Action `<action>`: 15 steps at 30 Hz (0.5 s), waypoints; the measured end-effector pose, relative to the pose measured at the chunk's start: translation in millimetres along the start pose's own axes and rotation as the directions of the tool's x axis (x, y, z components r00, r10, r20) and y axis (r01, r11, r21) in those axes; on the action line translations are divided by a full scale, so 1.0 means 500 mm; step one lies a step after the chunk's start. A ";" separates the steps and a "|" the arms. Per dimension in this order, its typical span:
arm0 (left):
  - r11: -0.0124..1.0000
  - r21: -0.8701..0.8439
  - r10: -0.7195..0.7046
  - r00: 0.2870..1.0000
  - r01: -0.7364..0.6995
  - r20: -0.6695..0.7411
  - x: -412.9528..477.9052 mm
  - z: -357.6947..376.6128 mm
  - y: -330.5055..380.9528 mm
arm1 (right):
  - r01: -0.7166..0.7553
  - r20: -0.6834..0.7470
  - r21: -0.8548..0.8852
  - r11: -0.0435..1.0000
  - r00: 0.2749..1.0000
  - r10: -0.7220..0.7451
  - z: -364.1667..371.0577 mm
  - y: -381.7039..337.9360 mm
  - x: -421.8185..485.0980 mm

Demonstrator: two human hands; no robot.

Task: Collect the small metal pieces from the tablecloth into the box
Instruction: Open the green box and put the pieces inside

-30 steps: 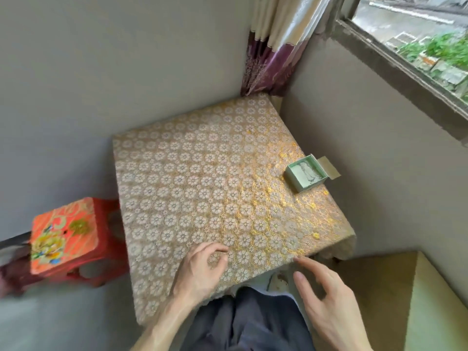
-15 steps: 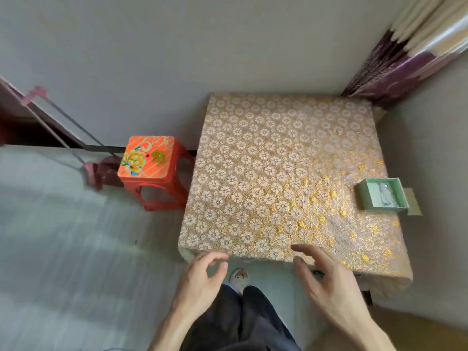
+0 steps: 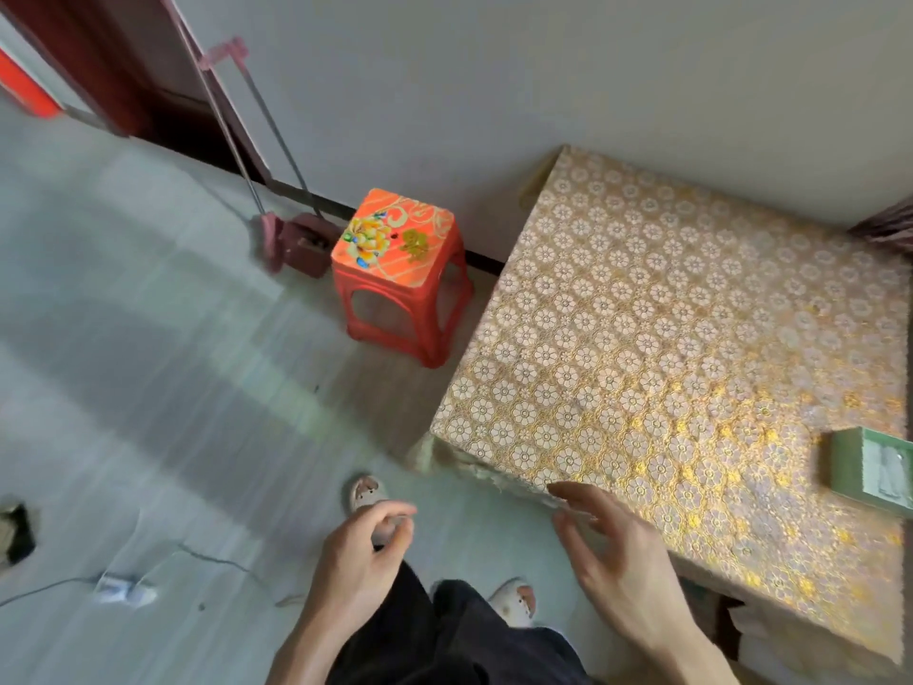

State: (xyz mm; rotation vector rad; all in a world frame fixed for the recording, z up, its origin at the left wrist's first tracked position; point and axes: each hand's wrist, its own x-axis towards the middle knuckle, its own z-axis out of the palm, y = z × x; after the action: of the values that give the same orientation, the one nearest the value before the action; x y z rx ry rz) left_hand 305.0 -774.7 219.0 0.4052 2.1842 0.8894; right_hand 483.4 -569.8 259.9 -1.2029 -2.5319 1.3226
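Two hands: left hand [image 3: 355, 571], right hand [image 3: 622, 561] at tablecloth [image 3: 642, 313] edge; one box [image 3: 869, 469].

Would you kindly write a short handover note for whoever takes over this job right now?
Left hand: loosely curled, empty, over the floor.
Right hand: open, fingers spread at the near edge of the tablecloth.
Green box: open, on the cloth at far right, pale contents too blurred to name.
Done: no loose metal pieces show on the cloth, though its pattern could hide them.
Left: check the cloth, box any stragglers.
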 end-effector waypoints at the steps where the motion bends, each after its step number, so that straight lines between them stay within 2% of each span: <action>1: 1.000 -0.007 -0.005 1.000 0.005 0.021 0.016 -0.019 -0.008 | -0.009 0.006 -0.013 1.000 1.000 0.009 0.018 -0.017 0.015; 4: 1.000 0.002 0.027 0.999 -0.027 0.040 0.088 -0.102 -0.028 | -0.052 -0.004 -0.004 0.999 0.999 0.052 0.080 -0.091 0.071; 10: 0.985 0.139 0.090 0.988 -0.107 0.124 0.246 -0.302 -0.050 | -0.141 -0.064 0.121 0.983 0.987 0.149 0.212 -0.245 0.152; 15: 0.962 0.225 0.121 0.980 -0.156 0.161 0.367 -0.420 -0.029 | -0.190 -0.083 0.175 0.966 0.975 0.207 0.271 -0.318 0.216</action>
State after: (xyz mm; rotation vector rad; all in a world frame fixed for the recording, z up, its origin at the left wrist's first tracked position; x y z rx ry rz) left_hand 26.0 -788.5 218.1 0.7249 2.1512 0.6500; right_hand 260.7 -644.8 255.1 -1.4784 -2.2304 1.4396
